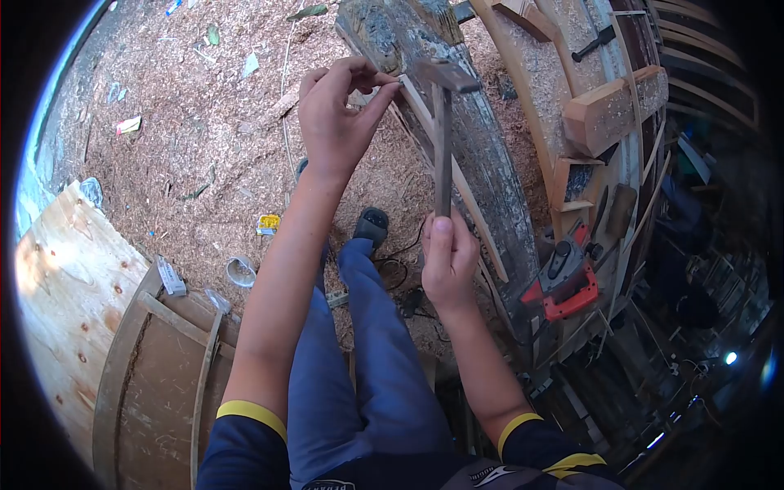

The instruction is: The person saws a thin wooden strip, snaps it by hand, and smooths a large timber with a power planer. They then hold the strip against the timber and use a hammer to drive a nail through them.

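Note:
My right hand (452, 260) is wrapped round the wooden handle of a hammer (443, 155). The hammer stands nearly upright in view, its blurred metal head at the top. To its left, my left hand (339, 114) is closed in a pinch, thumb and forefinger together at the upper end of a thin wooden strip (465, 192). Whatever sits between those fingertips is too small to name. The strip lies slantwise along a weathered timber beam (494, 175), passing behind the hammer handle. The hammer head is beside the pinching fingers, apart from them.
A red power planer (563, 278) rests right of the beam. Beyond it are curved boat-like ribs, a wood block (608, 114) and a dark bolt-like tool (594, 43). Shavings cover the ground, with a yellow item (268, 224), a cup (241, 271) and a plywood sheet (69, 302) leftward.

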A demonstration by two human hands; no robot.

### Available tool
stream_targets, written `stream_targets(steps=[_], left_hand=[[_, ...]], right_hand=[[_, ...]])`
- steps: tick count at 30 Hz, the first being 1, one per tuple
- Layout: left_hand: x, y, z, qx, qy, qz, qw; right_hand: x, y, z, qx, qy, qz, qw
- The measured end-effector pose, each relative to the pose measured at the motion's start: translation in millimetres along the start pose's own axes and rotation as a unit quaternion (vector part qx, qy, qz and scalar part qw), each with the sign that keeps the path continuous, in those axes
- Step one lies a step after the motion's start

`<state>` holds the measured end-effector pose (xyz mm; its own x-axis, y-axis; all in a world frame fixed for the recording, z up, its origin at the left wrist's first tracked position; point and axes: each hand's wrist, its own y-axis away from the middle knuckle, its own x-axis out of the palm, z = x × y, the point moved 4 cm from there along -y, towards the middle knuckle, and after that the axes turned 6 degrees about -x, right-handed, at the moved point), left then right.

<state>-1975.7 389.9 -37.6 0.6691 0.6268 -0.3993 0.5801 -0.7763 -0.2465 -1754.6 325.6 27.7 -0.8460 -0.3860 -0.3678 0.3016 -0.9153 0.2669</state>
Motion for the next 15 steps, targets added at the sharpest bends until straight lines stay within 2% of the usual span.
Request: stream_targets(steps=[3, 6, 9, 12, 15], left_hand=[[-2.0, -2.0, 0.7, -0.005, -0.017, 0.012, 1.0], [-3.0, -3.0, -0.1, -0.003, -0.025, 0.015, 1.0], [-1.1, -1.0, 2.5, -0.011, -0.007, 0.017, 1.0], [0.1, -0.8, 3.8, -0.014, -0.004, 0.018, 1.0], [-0.7, -1.3, 4.0, -0.015, 0.002, 0.025, 1.0]], right_hand=[[5.8, -2.4, 0.0, -0.024, 0.078, 0.011, 0.997], [7.6, -2.6, -2.1, 0.044, 0.046, 0.033, 0.997], [4.0, 4.1, 0.8, -0.001, -0.002, -0.005, 1.0], [7.3, 2.0, -3.4, -0.005, 0.035, -0.003, 0.999], [6.8, -2.3, -1.8, 0.031, 0.044, 0.011, 0.999]])
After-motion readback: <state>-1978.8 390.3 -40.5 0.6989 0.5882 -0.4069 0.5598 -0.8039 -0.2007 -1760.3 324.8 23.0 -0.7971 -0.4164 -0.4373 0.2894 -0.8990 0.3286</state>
